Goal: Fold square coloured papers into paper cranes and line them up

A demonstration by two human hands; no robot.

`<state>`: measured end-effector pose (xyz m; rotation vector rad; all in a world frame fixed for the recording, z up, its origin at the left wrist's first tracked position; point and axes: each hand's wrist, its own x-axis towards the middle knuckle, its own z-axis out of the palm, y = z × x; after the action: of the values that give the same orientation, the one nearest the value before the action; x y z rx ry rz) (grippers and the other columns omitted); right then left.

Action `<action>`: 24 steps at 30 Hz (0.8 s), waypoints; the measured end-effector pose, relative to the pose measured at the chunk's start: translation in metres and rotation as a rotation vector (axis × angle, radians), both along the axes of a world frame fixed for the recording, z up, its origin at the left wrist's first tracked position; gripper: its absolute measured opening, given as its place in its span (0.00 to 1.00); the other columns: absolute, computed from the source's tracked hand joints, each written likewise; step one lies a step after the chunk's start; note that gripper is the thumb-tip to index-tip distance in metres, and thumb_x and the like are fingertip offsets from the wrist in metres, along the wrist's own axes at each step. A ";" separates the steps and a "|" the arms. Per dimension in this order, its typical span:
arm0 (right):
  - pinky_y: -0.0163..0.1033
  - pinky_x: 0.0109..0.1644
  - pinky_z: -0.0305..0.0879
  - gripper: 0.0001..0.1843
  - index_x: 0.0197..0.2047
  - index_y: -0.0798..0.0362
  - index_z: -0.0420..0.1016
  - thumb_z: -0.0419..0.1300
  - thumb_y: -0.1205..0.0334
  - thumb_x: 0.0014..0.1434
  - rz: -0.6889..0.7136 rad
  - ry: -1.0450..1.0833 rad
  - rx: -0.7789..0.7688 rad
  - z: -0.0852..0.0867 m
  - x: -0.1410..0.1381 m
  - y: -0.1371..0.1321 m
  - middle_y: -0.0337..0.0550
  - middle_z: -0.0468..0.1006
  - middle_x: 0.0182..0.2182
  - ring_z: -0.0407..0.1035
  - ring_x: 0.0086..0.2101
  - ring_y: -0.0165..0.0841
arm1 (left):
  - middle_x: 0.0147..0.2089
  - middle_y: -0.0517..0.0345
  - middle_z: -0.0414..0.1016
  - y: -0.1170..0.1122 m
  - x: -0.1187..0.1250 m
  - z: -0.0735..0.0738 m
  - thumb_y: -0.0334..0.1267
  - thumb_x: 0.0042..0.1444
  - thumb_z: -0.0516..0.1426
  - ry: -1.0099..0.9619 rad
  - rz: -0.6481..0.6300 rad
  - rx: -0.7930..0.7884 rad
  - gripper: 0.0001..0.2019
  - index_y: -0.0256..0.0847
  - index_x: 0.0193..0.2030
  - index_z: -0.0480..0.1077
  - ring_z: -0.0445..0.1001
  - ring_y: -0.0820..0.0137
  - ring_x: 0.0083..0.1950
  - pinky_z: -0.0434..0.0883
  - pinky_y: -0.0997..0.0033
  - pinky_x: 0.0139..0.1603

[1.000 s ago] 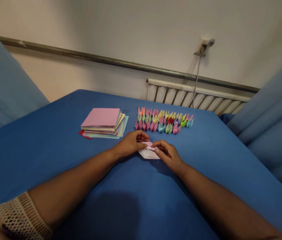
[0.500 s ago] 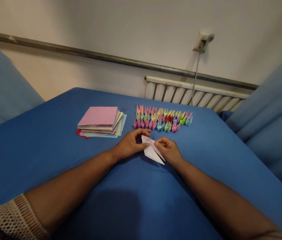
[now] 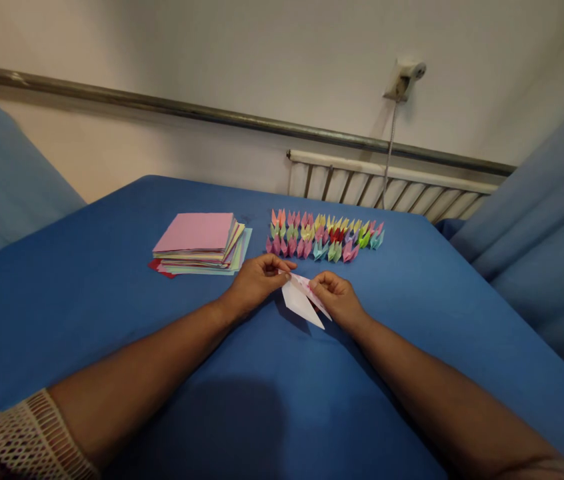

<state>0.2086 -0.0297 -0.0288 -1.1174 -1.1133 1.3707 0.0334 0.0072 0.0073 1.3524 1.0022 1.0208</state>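
Note:
Between my two hands is a folded sheet of origami paper (image 3: 301,304), white with some pink on its right part, its two long points spread toward me. My left hand (image 3: 258,277) pinches its upper left corner between thumb and fingers. On the right edge, my right hand (image 3: 337,297) grips the paper with thumb and forefinger. Just beyond my hands stand rows of small folded paper cranes (image 3: 319,235) in pink, yellow, green, red and blue. To the left lies a stack of coloured paper sheets (image 3: 195,233), a pink one on top.
A blue cloth covers the table (image 3: 87,287). Behind it are a radiator (image 3: 342,183), a metal pipe (image 3: 202,113) along the wall and a socket with a cord (image 3: 402,80). Blue curtains (image 3: 552,200) hang at both sides.
My left thumb and fingers have closed onto the paper's upper left corner. The gap between the paper's two points looks wider. My right hand has barely moved.

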 end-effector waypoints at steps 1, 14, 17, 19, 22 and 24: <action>0.32 0.22 0.58 0.21 0.28 0.51 0.66 0.67 0.45 0.43 0.015 0.016 -0.007 -0.001 0.000 0.000 0.33 0.72 0.17 0.64 0.17 0.27 | 0.45 0.50 0.78 0.000 0.000 0.000 0.33 0.41 0.64 -0.039 -0.008 -0.033 0.08 0.36 0.28 0.69 0.76 0.69 0.39 0.70 0.65 0.45; 0.30 0.21 0.52 0.20 0.29 0.53 0.68 0.67 0.47 0.44 0.037 -0.023 0.019 -0.007 -0.001 -0.001 0.31 0.71 0.17 0.60 0.17 0.24 | 0.31 0.56 0.76 -0.003 0.004 -0.001 0.39 0.45 0.64 -0.113 -0.040 -0.149 0.13 0.36 0.37 0.72 0.73 0.72 0.31 0.69 0.71 0.35; 0.31 0.22 0.59 0.21 0.28 0.53 0.69 0.66 0.44 0.45 0.087 -0.022 -0.018 -0.003 0.001 -0.001 0.34 0.74 0.19 0.65 0.18 0.26 | 0.27 0.60 0.73 -0.001 0.003 -0.005 0.38 0.46 0.64 -0.054 -0.001 -0.132 0.11 0.36 0.35 0.72 0.70 0.75 0.26 0.66 0.74 0.30; 0.31 0.23 0.62 0.21 0.27 0.53 0.70 0.65 0.43 0.47 0.118 -0.014 -0.024 0.000 0.002 -0.001 0.35 0.74 0.19 0.66 0.19 0.26 | 0.28 0.60 0.73 -0.001 0.003 -0.005 0.39 0.47 0.63 -0.064 0.012 -0.136 0.10 0.36 0.35 0.72 0.69 0.75 0.26 0.66 0.74 0.29; 0.31 0.23 0.62 0.20 0.27 0.53 0.71 0.64 0.43 0.48 0.140 -0.013 -0.022 0.003 0.003 -0.002 0.35 0.74 0.19 0.66 0.19 0.26 | 0.29 0.60 0.73 -0.001 0.005 -0.005 0.39 0.46 0.63 -0.073 0.013 -0.152 0.13 0.37 0.38 0.71 0.70 0.74 0.27 0.66 0.74 0.30; 0.32 0.24 0.62 0.19 0.28 0.52 0.71 0.65 0.44 0.48 0.143 -0.026 -0.018 0.004 0.003 -0.003 0.35 0.74 0.20 0.67 0.20 0.27 | 0.29 0.60 0.73 -0.003 0.006 -0.006 0.39 0.45 0.64 -0.055 0.005 -0.149 0.15 0.37 0.39 0.70 0.70 0.74 0.26 0.66 0.73 0.29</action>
<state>0.2115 -0.0323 -0.0247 -1.0885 -1.2209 1.4833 0.0399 0.0043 0.0016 1.1946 1.0203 0.9621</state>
